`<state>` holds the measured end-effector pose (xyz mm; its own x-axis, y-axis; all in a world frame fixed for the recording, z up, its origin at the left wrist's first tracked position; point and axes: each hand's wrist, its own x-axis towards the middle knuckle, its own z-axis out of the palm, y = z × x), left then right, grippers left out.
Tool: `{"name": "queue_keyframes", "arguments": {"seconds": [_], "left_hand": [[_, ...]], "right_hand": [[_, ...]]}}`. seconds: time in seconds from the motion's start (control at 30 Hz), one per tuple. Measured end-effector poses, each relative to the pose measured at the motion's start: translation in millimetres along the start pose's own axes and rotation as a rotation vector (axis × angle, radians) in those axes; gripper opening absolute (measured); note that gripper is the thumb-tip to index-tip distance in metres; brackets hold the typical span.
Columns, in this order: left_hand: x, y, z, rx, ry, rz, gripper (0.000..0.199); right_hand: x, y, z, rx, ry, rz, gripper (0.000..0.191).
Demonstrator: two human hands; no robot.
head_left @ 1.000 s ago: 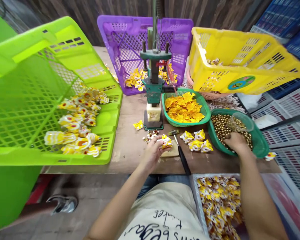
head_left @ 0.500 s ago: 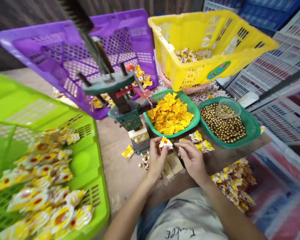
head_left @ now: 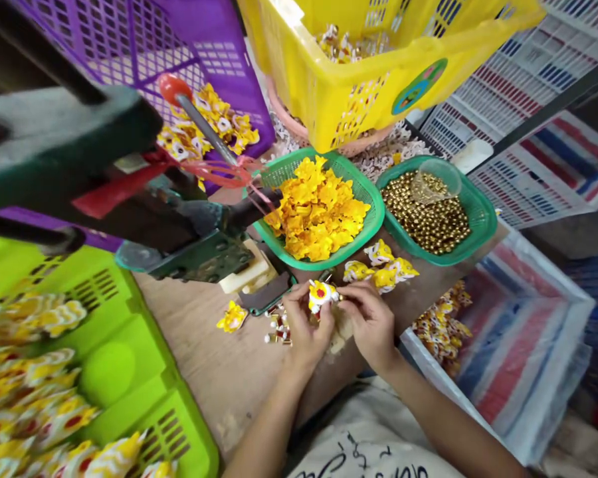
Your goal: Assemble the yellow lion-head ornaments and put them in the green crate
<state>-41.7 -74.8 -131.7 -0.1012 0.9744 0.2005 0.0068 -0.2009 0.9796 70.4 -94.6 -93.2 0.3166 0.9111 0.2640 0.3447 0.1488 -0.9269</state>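
Note:
My left hand (head_left: pixel 306 325) is closed around a small white and yellow plastic figure (head_left: pixel 322 295) with a red spot, its face turned upward. At the figure's right edge, my right hand (head_left: pixel 371 322) pinches what looks like a tiny gold bead (head_left: pixel 340 298); the fingertips partly hide it. Small white, red and gold pieces (head_left: pixel 279 328) lie on the table by the left hand. One loose yellow piece (head_left: pixel 232 317) sits farther left, and several yellow and white pieces (head_left: pixel 383 269) lie beyond the right hand.
A green basket of yellow parts (head_left: pixel 376 229) and a green basket of gold beads (head_left: pixel 486 229) stand ahead. A hand press (head_left: pixel 194 259) with a red-knobbed lever rises at left. Lime (head_left: pixel 179 398), purple (head_left: pixel 239 73) and yellow (head_left: pixel 359 93) crates surround the table; a striped bag-lined container (head_left: pixel 518 318) is right.
The view has shifted closer and to the right, so the press looks larger. Both hands stay together at the figure; the gold bead now shows by the right fingertips.

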Motion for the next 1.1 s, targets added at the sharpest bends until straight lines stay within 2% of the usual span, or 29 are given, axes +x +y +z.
{"name": "queue_keyframes", "arguments": {"seconds": [0.13, 0.33, 0.5, 0.6, 0.73, 0.87, 0.97, 1.1], "left_hand": [[-1, 4, 2.1, -0.011, -0.015, 0.027, 0.033], [-7, -8, -0.8, 0.045, -0.014, 0.078, 0.033], [-14, -12, -5.7, 0.160, -0.080, 0.091, 0.037], [-17, -14, -5.8, 0.159, -0.105, 0.122, 0.033], [-24, -27, -4.0, 0.105, -0.047, 0.026, 0.031], [-29, -35, -1.8, 0.052, 0.004, -0.038, 0.034], [-28, -28, -0.5, 0.015, 0.027, -0.075, 0.038], [-27, -1, -0.7, -0.028, 0.047, -0.129, 0.041]], "right_hand": [[-1, 5, 0, 0.155, 0.027, -0.011, 0.008], [-2, 17, -3, 0.269, -0.140, 0.002, 0.016], [-3, 21, -5, 0.365, -0.185, 0.062, 0.021], [1, 21, -9, 0.257, -0.260, -0.032, 0.027], [8, 20, -14, 0.081, -0.326, -0.237, 0.017], [8, 23, -13, 0.031, -0.322, -0.289, 0.013], [0, 29, -10, 0.040, -0.298, -0.285, 0.012], [-13, 29, -6, 0.117, -0.247, -0.177, 0.023]]}}
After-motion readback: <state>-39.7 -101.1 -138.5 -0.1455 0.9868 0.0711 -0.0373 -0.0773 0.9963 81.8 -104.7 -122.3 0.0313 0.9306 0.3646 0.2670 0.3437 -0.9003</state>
